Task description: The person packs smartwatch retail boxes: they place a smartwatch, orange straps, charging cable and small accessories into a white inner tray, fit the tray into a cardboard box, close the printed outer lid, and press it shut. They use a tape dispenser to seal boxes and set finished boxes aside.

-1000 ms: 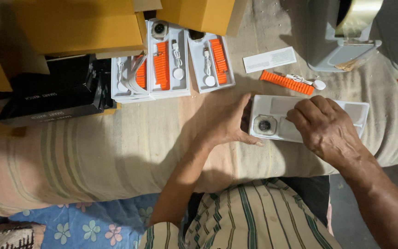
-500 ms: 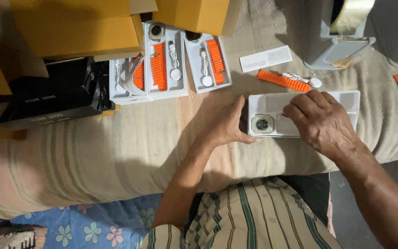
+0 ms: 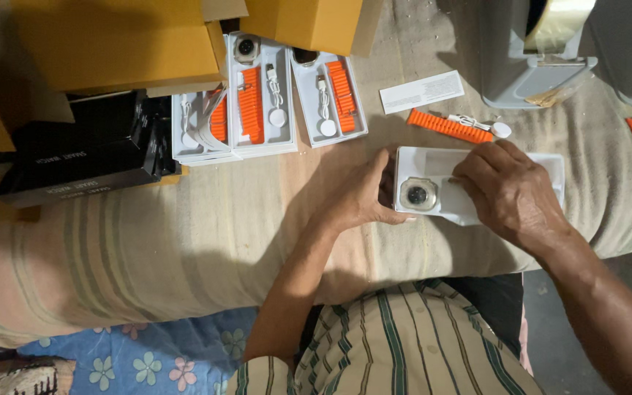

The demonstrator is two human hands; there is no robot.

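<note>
- The white tray (image 3: 546, 164) is hemmed at both ends: the left hand (image 3: 360, 194) grips its 9 o'clock end, the right hand (image 3: 510, 190) covers its middle.
- At 12 o'clock of the tray, just beside it, lie a loose orange strap (image 3: 444, 126), a white cable (image 3: 477, 123) and a white paper slip (image 3: 422, 91).
- Farther toward 12 o'clock stands a grey tape dispenser (image 3: 521, 66), blocking that way.
- At 10 o'clock, three filled trays (image 3: 268, 99) sit side by side under yellow boxes (image 3: 126, 40).
- At 9 o'clock of the left hand, bare striped cloth (image 3: 184, 219) gives open passage up to the black boxes (image 3: 74, 157).
</note>
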